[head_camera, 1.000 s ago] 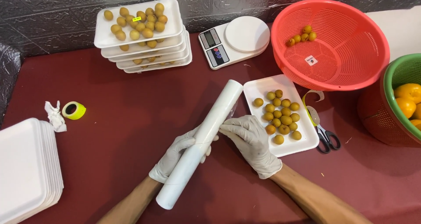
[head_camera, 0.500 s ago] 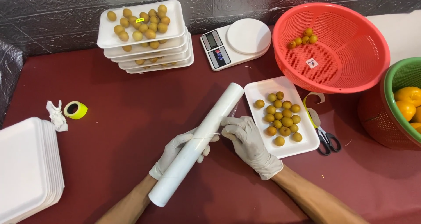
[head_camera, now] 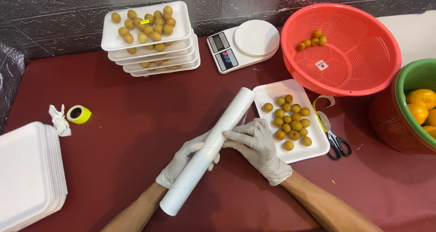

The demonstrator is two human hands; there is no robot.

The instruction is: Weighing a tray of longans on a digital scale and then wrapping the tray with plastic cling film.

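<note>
A long white roll of cling film [head_camera: 229,118] lies slanted across the dark red table [head_camera: 122,105]. My left hand [head_camera: 181,161], in a white glove, grips the roll from below near its middle. My gloved right hand [head_camera: 259,148] rests on top of the roll with its fingers picking at the film's surface. Just right of the roll sits a white foam tray [head_camera: 318,143] holding several small yellow-brown fruits [head_camera: 290,123].
Stacked foam trays of the same fruit [head_camera: 150,32] stand at the back. A white kitchen scale [head_camera: 243,43], a red basket [head_camera: 359,59] with a few fruits, a green basket of oranges [head_camera: 420,105], scissors [head_camera: 334,139], a yellow tape roll [head_camera: 78,114] and a pile of bare foam trays [head_camera: 27,173] surround the spot.
The roll has slid slightly toward me and left in my hands. My right fingers have shifted along its surface.
</note>
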